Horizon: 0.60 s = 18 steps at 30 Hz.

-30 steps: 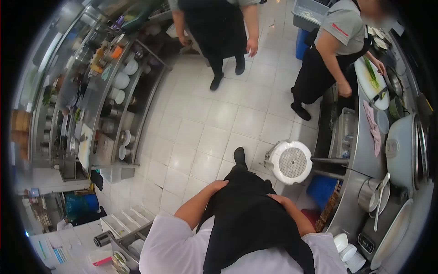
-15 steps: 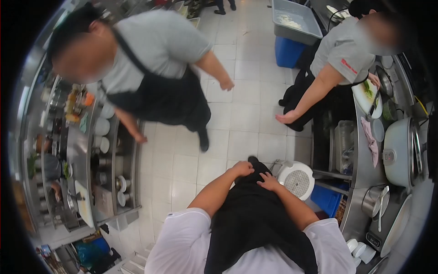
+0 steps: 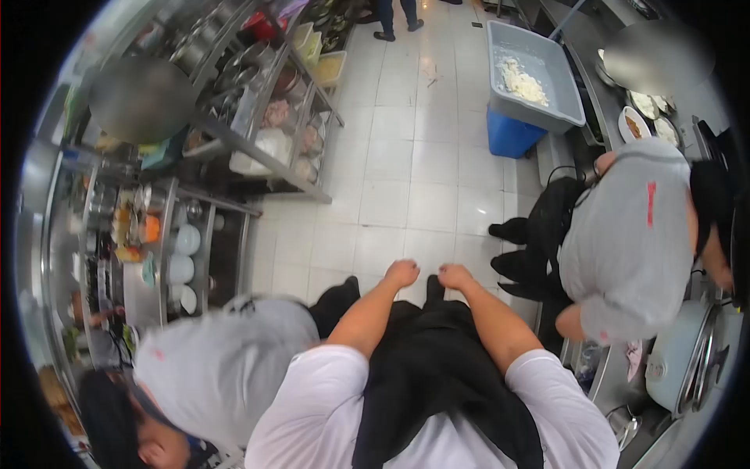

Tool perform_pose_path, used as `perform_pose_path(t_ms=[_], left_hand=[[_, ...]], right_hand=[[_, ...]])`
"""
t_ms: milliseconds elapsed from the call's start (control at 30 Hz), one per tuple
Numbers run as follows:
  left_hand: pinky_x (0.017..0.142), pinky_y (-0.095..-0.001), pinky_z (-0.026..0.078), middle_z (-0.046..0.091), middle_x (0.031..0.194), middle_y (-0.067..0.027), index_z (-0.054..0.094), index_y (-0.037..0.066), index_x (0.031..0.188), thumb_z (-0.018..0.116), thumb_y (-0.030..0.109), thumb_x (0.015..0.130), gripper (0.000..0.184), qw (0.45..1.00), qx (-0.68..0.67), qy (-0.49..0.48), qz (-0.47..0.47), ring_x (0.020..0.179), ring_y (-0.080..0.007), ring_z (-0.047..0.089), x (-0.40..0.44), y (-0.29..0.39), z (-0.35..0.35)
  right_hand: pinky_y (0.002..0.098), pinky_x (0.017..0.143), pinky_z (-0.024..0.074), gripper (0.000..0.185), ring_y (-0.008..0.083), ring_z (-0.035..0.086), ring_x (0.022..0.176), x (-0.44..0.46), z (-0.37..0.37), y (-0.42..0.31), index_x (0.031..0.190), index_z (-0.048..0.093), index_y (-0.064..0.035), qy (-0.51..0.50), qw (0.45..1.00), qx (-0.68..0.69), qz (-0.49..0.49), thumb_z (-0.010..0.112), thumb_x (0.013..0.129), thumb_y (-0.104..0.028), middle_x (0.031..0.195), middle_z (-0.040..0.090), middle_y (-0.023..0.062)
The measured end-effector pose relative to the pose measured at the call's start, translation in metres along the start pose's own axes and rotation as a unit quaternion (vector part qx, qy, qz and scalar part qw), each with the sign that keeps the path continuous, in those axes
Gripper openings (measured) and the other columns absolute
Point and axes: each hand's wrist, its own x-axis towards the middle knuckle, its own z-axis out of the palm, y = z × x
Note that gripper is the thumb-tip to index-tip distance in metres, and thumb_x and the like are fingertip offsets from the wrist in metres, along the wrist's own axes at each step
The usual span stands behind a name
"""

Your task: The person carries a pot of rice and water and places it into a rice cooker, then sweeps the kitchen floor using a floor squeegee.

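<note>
My left hand (image 3: 402, 273) is held out low in front of my black apron (image 3: 437, 356), its fingers curled and its contents, if any, hidden. A short gap to the right, my right hand (image 3: 454, 276) is likewise curled, and I cannot make out anything in it. The two hands do not touch. Below them shows my dark shoe (image 3: 435, 288) on the white tiled floor (image 3: 386, 205).
One person in grey (image 3: 226, 367) is close on my left, another (image 3: 629, 242) at the counter on my right. Ahead right, a grey tub (image 3: 562, 82) with white contents sits on a blue bin (image 3: 512, 133). Shelving (image 3: 266, 160) with containers lines the left.
The floor ahead has moved down and closer in view. The person on the left has passed to my side. My hands have come off my apron and curled. The white round appliance is out of sight.
</note>
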Motion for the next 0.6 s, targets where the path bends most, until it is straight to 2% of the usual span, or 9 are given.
perform_pose_path(t_ms=[67, 133, 200, 267, 300, 333, 467, 533, 600], left_hand=[[0.106, -0.0462, 0.041, 0.057, 0.129, -0.0288, 0.055, -0.001, 0.132, 0.051, 0.057, 0.092, 0.070, 0.992, -0.092, 0.054, -0.068, 0.124, -0.0427, 0.052, -0.020, -0.030, 0.011], [0.111, -0.0433, 0.036, 0.045, 0.141, -0.0332, 0.036, -0.007, 0.145, 0.048, 0.074, 0.086, 0.101, 0.949, -0.245, -0.067, -0.187, 0.133, -0.0418, 0.044, -0.040, -0.053, 0.014], [0.108, -0.0361, 0.037, 0.052, 0.141, -0.0194, 0.043, -0.005, 0.143, 0.043, 0.064, 0.095, 0.084, 0.834, -0.524, -0.091, -0.146, 0.128, -0.0288, 0.051, -0.053, -0.075, 0.012], [0.097, -0.0332, 0.044, 0.062, 0.128, -0.0114, 0.055, -0.002, 0.135, 0.046, 0.050, 0.100, 0.063, 0.843, -0.496, -0.075, -0.193, 0.114, -0.0206, 0.058, -0.074, -0.044, -0.068], [0.082, -0.0304, 0.048, 0.069, 0.107, -0.0063, 0.066, 0.000, 0.122, 0.052, 0.040, 0.098, 0.049, 0.819, -0.487, -0.123, -0.276, 0.098, -0.0149, 0.063, -0.071, -0.045, -0.100], [0.072, -0.0290, 0.048, 0.070, 0.092, -0.0012, 0.073, 0.004, 0.107, 0.062, 0.038, 0.091, 0.039, 0.799, -0.537, -0.090, -0.255, 0.085, -0.0132, 0.063, -0.059, -0.080, -0.099], [0.074, -0.0324, 0.050, 0.072, 0.091, -0.0050, 0.075, 0.006, 0.095, 0.072, 0.039, 0.084, 0.034, 0.849, -0.457, -0.028, -0.262, 0.085, -0.0183, 0.066, 0.035, -0.125, -0.176], [0.079, -0.0361, 0.052, 0.072, 0.094, -0.0099, 0.072, 0.005, 0.095, 0.077, 0.041, 0.080, 0.039, 0.937, -0.204, 0.093, -0.267, 0.089, -0.0229, 0.068, 0.095, -0.132, -0.224], [0.081, -0.0369, 0.052, 0.072, 0.095, -0.0116, 0.071, 0.004, 0.097, 0.076, 0.040, 0.080, 0.040, 0.952, -0.157, 0.157, -0.211, 0.089, -0.0241, 0.068, 0.149, -0.120, -0.280]], right_hand=[[0.0436, 0.094, 0.0503, 0.037, 0.0368, 0.064, 0.106, 0.053, -0.053, -0.005, 0.113, 0.070, -0.0111, 0.135, 0.985, 0.091, 0.052, 0.052, 0.088, -0.031, 0.113, 0.069, 0.0167], [0.0427, 0.093, 0.0509, 0.034, 0.0360, 0.065, 0.104, 0.088, -0.117, -0.024, 0.112, 0.070, -0.0115, 0.228, 0.946, 0.198, 0.120, 0.052, 0.090, -0.030, 0.110, 0.070, 0.0166], [0.0440, 0.091, 0.0516, 0.033, 0.0364, 0.066, 0.102, 0.135, -0.178, -0.029, 0.111, 0.070, -0.0101, 0.324, 0.904, 0.246, 0.133, 0.052, 0.092, -0.029, 0.107, 0.070, 0.0178], [0.0449, 0.088, 0.0525, 0.033, 0.0365, 0.067, 0.098, 0.178, -0.234, -0.027, 0.111, 0.070, -0.0082, 0.433, 0.858, 0.257, 0.099, 0.052, 0.094, -0.029, 0.104, 0.071, 0.0183], [0.0442, 0.085, 0.0532, 0.032, 0.0356, 0.069, 0.095, 0.193, -0.270, -0.028, 0.111, 0.070, -0.0079, 0.492, 0.825, 0.268, 0.072, 0.052, 0.094, -0.029, 0.101, 0.071, 0.0177], [0.0430, 0.083, 0.0534, 0.031, 0.0344, 0.069, 0.091, 0.200, -0.304, -0.031, 0.111, 0.070, -0.0076, 0.522, 0.801, 0.287, 0.060, 0.053, 0.095, -0.028, 0.098, 0.072, 0.0172], [0.0402, 0.077, 0.0531, 0.028, 0.0302, 0.070, 0.086, 0.237, -0.454, -0.006, 0.111, 0.070, -0.0067, 0.665, 0.683, 0.301, 0.039, 0.056, 0.094, -0.025, 0.093, 0.072, 0.0164], [0.0399, 0.079, 0.0527, 0.028, 0.0293, 0.069, 0.088, 0.249, -0.532, 0.022, 0.111, 0.070, -0.0059, 0.727, 0.626, 0.283, 0.027, 0.057, 0.094, -0.025, 0.095, 0.071, 0.0169], [0.0386, 0.085, 0.0513, 0.037, 0.0306, 0.068, 0.091, 0.260, -0.610, 0.061, 0.117, 0.067, -0.0056, 0.759, 0.583, 0.288, 0.029, 0.061, 0.093, -0.033, 0.099, 0.071, 0.0167]])
